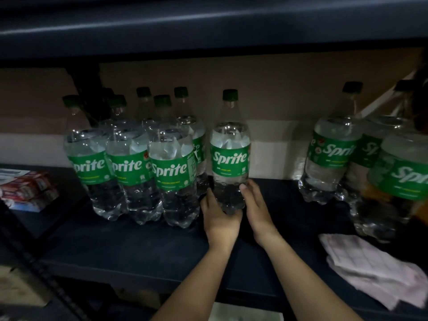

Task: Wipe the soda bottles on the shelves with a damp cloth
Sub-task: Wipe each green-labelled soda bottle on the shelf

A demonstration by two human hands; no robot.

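- Upright on the dark shelf (129, 249), a lone Sprite bottle (230, 154) stands between two bottle groups.
- Left hand (218, 216) cups its base, fingers curled around the far side.
- Right hand (256, 205) lies against its right side, thumb touching, fingers fairly straight.
- Pink cloth (372, 269) lies apart at right, unheld.

One bottle (230, 156) stands between left cluster (136, 158) and right cluster (361, 158); cloth (370, 267) lies front-right.
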